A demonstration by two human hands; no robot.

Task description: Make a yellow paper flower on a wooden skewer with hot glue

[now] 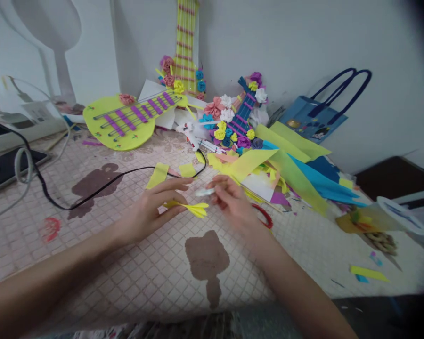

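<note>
My left hand pinches a strip of yellow crepe paper between thumb and fingers. The paper's free end is folded and fans out to the right. My right hand is closed on a small whitish stick-like thing, too blurred to name, its tip pointing left above the yellow paper. Both hands are over the tiled-pattern tablecloth. Red-handled scissors lie partly hidden behind my right wrist. Just beyond my left hand is a cut yellow paper square.
A white glue gun with a black cord rests farther back. Paper guitars, one yellow and one blue, stand near the wall. Crepe paper sheets pile up at right, near a plastic cup and a blue bag.
</note>
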